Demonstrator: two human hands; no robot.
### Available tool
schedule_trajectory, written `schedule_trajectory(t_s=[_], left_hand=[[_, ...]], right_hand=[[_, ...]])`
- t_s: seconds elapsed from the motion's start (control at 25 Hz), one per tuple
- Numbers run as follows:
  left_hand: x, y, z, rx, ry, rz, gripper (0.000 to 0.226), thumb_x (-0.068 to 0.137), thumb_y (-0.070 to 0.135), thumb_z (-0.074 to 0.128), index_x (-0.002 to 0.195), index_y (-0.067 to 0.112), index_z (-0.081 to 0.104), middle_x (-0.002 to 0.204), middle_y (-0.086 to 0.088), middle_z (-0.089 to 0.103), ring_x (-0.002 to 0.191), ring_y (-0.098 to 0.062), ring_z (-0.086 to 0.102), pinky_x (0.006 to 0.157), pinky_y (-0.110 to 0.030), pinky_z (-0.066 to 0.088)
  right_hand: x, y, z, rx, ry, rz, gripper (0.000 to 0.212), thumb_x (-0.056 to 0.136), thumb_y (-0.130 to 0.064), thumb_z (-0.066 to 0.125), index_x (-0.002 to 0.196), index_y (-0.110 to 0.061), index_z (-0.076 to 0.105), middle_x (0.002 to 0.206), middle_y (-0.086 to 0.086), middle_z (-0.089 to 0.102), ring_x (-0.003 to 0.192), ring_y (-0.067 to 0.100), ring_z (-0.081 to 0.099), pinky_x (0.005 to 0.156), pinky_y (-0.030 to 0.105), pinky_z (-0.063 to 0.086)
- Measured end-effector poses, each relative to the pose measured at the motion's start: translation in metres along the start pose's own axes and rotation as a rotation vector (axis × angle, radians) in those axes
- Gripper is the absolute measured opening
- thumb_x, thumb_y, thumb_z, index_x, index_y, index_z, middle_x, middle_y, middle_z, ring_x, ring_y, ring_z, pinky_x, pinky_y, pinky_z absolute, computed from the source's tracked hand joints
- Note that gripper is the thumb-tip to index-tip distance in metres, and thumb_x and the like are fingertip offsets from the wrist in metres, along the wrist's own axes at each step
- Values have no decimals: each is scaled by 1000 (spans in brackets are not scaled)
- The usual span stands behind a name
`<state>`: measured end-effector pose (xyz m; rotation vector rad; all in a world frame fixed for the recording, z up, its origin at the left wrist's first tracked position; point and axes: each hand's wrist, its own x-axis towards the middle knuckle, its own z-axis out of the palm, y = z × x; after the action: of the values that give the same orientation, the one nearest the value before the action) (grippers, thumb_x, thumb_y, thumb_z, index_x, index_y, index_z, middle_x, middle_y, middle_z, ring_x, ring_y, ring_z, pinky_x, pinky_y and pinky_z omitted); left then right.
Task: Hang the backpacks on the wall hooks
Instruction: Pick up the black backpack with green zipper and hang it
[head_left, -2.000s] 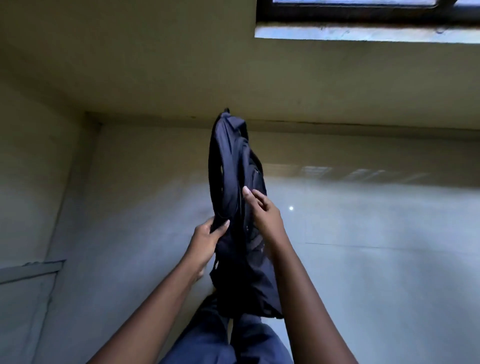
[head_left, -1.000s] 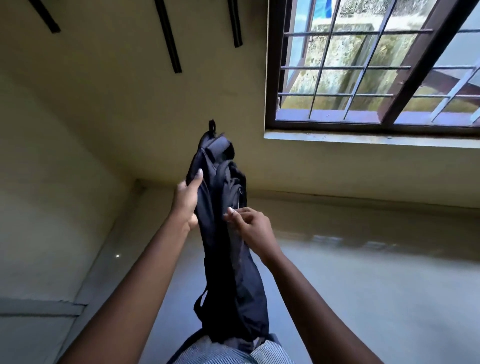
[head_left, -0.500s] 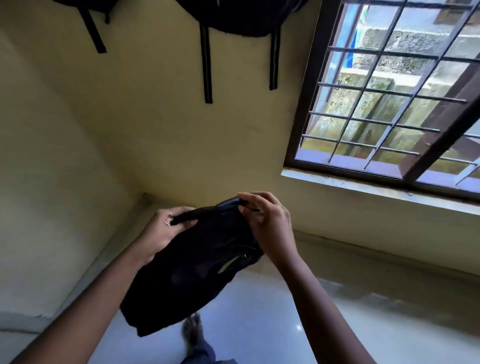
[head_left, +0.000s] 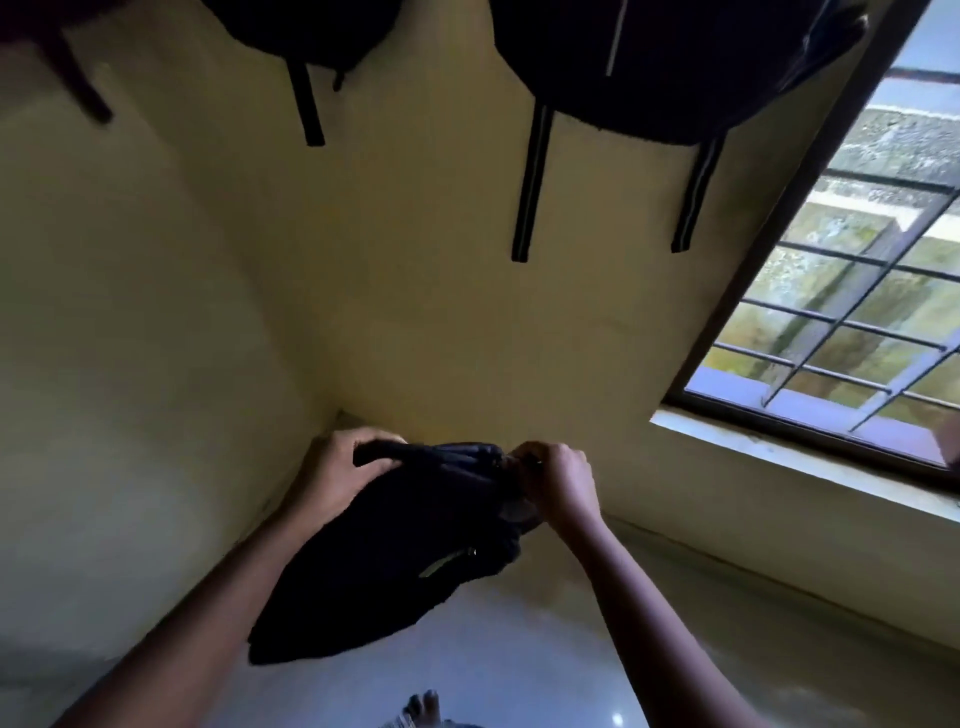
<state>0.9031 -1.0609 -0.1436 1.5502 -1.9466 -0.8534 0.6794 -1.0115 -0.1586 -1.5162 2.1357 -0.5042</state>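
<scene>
Whereas half a second ago only the bottom edges of the two hung backpacks (head_left: 665, 62) showed at the top of the head view, far more of them fills it now, their straps (head_left: 530, 182) dangling down the yellow wall (head_left: 415, 286). The dark backpack (head_left: 395, 545) is held low in front of the room's corner, lying tilted across both arms as before. The left hand (head_left: 337, 475) grips its top edge with curled fingers, and the right hand (head_left: 558, 480), now more tightly bunched, pinches the other end. Bare wall lies open between this bag and the hanging ones. The barred window (head_left: 852, 312) and its sill (head_left: 779, 462) close off the right side, with glossy floor (head_left: 519, 649) below. Whether the bag holds anything, I cannot tell.
</scene>
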Motion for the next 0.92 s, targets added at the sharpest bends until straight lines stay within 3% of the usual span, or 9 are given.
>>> schedule_trajectory(t_s=[0.08,0.2,0.28,0.4,0.56,0.72,0.84,0.92], left_hand=[[4,-12,-4,243,4,118,28,82,19,67,108,10,67,109,-1,67,103,-17,63,79,-12,39],[7,-19,-7,228,-4,217,37,84,18,65,120,12,62,120,1,63,109,-14,59,85,-9,36],[16,-18,-7,112,-44,219,32,82,11,67,113,8,66,114,-2,67,103,-9,61,79,-1,36],[47,-8,-11,-141,-20,89,18,77,7,71,95,2,72,84,-1,69,74,12,61,62,1,39],[95,18,-10,-335,-5,0,9,69,11,79,75,8,73,68,5,67,61,2,59,58,-9,43],[127,34,-17,-321,69,-16,8,69,16,79,68,21,73,64,13,68,61,0,61,64,-17,45],[138,29,-28,-289,145,-71,15,66,30,80,56,35,71,59,16,70,69,-8,68,69,-28,51],[140,27,-37,-250,220,-99,14,67,32,79,56,35,70,61,15,70,75,-14,70,69,-23,53]], right_hand=[[14,-23,24,-90,-22,-98,25,83,-29,52,87,-9,68,88,13,72,85,34,67,64,32,46],[27,-65,47,-108,-45,-327,33,85,-36,48,85,-11,69,93,14,72,86,37,65,69,36,49],[34,-85,43,-103,-66,-442,32,86,-35,50,88,-11,71,94,12,72,87,35,65,73,39,52],[56,-98,13,-28,-44,-559,24,83,-31,55,88,-15,73,93,5,72,86,26,67,75,33,51],[93,-100,-31,46,-24,-716,15,83,-24,64,86,-16,75,91,2,72,81,13,65,76,26,49],[134,-109,-47,177,-39,-730,12,80,-20,71,88,-12,76,89,2,70,75,4,59,66,3,40],[147,-118,-41,297,-24,-598,22,77,-26,74,99,-21,73,94,-12,64,69,1,60,63,2,42],[152,-119,-35,380,-41,-458,32,75,-32,75,105,-24,70,92,-18,62,67,-3,60,60,3,43]])
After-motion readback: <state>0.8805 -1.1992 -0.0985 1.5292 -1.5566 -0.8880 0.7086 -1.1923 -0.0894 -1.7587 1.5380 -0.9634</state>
